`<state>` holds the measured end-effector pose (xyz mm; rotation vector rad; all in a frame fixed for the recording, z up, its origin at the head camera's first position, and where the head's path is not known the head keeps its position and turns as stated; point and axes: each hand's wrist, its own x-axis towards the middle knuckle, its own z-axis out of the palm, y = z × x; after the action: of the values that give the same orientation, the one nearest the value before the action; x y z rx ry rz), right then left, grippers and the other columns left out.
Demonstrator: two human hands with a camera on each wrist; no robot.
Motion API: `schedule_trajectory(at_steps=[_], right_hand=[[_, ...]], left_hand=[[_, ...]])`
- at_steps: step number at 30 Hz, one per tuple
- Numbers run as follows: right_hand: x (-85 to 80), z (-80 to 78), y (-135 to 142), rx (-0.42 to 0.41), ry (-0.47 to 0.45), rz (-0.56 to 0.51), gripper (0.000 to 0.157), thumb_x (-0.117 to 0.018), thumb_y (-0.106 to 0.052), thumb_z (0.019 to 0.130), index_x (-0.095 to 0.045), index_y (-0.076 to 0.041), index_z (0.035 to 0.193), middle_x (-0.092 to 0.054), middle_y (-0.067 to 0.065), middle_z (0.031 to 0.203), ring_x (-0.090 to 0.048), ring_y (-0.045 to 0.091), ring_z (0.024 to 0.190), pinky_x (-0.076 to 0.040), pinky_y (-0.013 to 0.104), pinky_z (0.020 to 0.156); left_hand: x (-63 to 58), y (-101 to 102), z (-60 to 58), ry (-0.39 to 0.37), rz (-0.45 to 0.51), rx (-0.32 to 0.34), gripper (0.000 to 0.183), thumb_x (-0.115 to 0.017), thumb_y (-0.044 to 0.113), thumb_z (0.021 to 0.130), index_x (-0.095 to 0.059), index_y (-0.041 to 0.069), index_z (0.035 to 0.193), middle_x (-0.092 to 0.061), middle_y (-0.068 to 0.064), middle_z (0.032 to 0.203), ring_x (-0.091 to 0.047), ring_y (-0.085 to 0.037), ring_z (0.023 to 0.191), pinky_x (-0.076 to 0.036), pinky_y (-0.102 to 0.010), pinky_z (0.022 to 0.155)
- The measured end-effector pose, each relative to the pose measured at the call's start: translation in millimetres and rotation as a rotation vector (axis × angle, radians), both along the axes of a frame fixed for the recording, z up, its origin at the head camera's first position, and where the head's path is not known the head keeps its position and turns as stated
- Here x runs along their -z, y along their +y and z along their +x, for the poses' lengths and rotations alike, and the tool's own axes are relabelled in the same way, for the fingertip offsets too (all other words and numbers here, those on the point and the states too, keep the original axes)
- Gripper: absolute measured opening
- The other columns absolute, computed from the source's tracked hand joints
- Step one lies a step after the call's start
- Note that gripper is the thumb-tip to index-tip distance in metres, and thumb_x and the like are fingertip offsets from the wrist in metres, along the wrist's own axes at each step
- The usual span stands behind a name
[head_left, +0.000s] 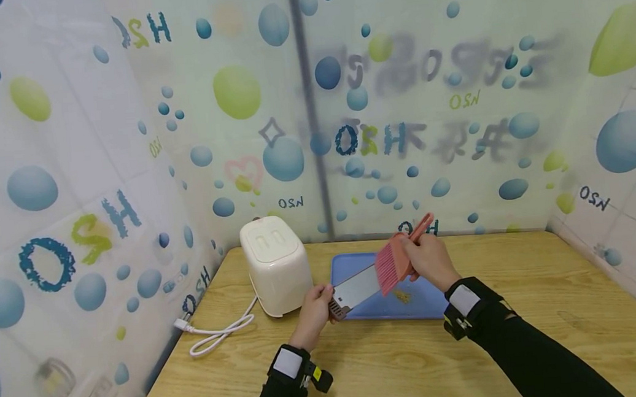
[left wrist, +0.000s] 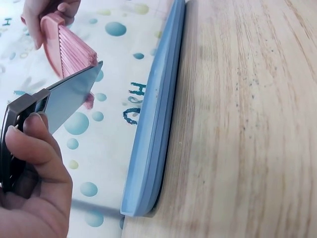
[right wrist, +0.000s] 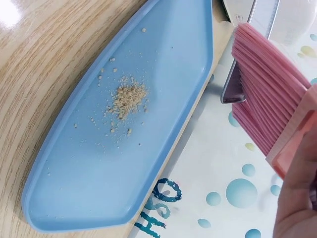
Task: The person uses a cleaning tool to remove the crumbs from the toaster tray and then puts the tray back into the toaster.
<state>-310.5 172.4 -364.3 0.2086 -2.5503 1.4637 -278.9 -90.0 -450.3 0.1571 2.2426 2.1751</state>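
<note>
My left hand (head_left: 313, 312) grips the dark slotted end of a flat metal crumb tray (head_left: 356, 289), thumb on top in the left wrist view. The tray is raised above a blue plastic tray (head_left: 350, 260) and points to the right. In my right hand (head_left: 432, 258) is a pink hand brush (right wrist: 270, 84), held by its body with the handle pointing up and away. Its pink bristles overlap the far end of the crumb tray. A small heap of tan crumbs (right wrist: 129, 98) lies in the blue tray, with loose bits scattered round it.
A cream toaster (head_left: 276, 266) stands left of the blue tray, close to my left hand. Its white cord (head_left: 222, 333) lies looped on the wooden table (head_left: 525, 307). A patterned curtain (head_left: 439, 110) hangs behind the table and along both sides.
</note>
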Motion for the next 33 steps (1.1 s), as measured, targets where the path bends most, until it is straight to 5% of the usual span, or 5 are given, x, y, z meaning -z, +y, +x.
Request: schedule_trajectory(at_steps=[11,33], right_hand=[[0.2,0.8,4,0.069,-0.035,-0.026,0.044,-0.048,-0.028,0.109,-0.064,0.013,0.108,-0.062,0.007,0.059,-0.061,0.016,0.043,-0.057,0.038,0.050],[-1.8,4.7,12,0.084,-0.117,-0.057,0.039,-0.048,-0.024,0.107,-0.064,0.011,0.111,-0.061,0.006,0.057,-0.061,0.014,0.043,-0.058,0.036,0.052]], left_hand=[[-1.6,0,0.1,0.009,-0.002,0.000,0.034,-0.039,0.022,0.112,-0.058,-0.006,0.113,-0.058,-0.006,0.086,-0.053,-0.013,0.066,-0.045,-0.024,0.054],[0.0,0,-2.6,-0.001,0.022,-0.011,0.033,-0.037,0.018,0.112,-0.058,-0.007,0.113,-0.059,-0.006,0.084,-0.054,-0.013,0.065,-0.045,-0.024,0.054]])
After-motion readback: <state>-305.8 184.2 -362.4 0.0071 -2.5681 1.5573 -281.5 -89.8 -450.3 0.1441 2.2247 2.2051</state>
